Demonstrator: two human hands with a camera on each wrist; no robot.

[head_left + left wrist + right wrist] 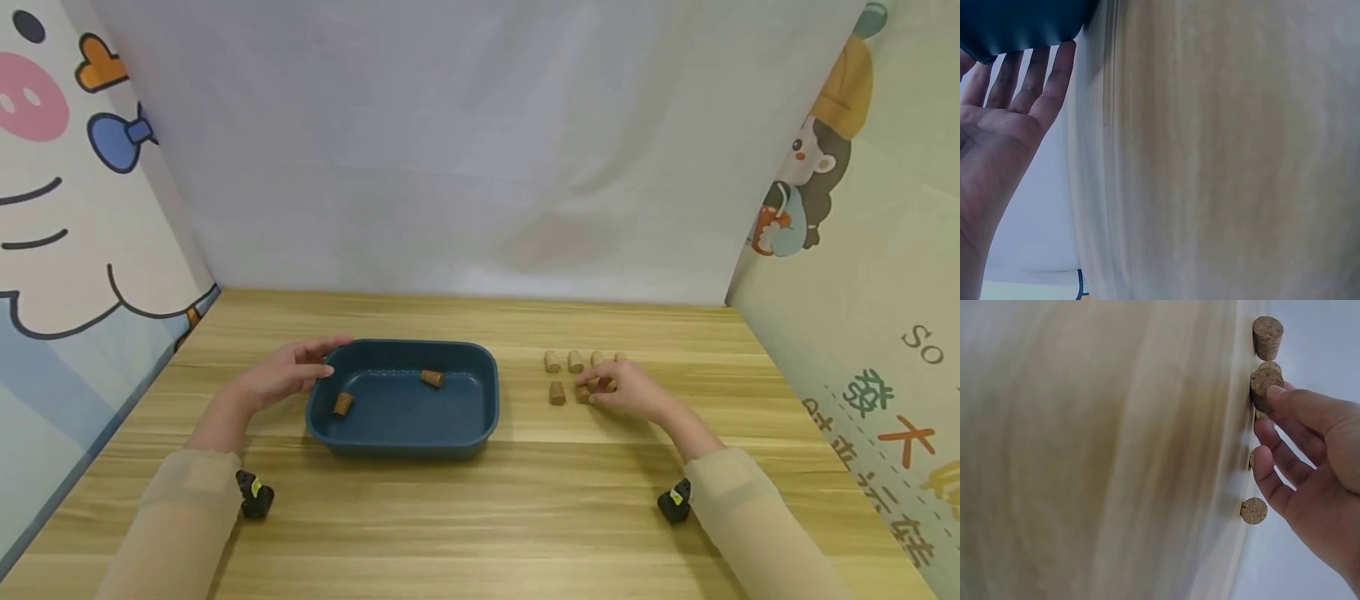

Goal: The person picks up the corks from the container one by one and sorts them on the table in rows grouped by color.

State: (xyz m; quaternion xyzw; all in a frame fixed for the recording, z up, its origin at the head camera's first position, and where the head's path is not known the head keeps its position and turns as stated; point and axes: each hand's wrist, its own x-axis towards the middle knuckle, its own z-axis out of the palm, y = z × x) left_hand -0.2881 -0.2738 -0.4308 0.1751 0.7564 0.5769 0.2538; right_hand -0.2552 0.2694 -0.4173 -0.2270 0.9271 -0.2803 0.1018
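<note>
A dark blue rectangular basin (402,451) stands on the wooden table, with two tapered cork stoppers inside, one cork (342,404) at the left and another cork (432,378) farther back. At its left end, my left hand (288,372) touches the rim with the thumb; in the left wrist view, its straight fingers (1054,87) reach the outer wall. My right hand (624,388) is among the corks at the right. Its thumb and index finger pinch a cork stopper (1264,387) in the front row, beside another upright cork (1267,339).
Behind the right hand, a back row of corks (575,362) stands upright, partly hidden by the fingers. A front-row cork (557,393) stands between basin and hand. A white cloth (465,167) closes off the table's back edge, with printed panels at both sides.
</note>
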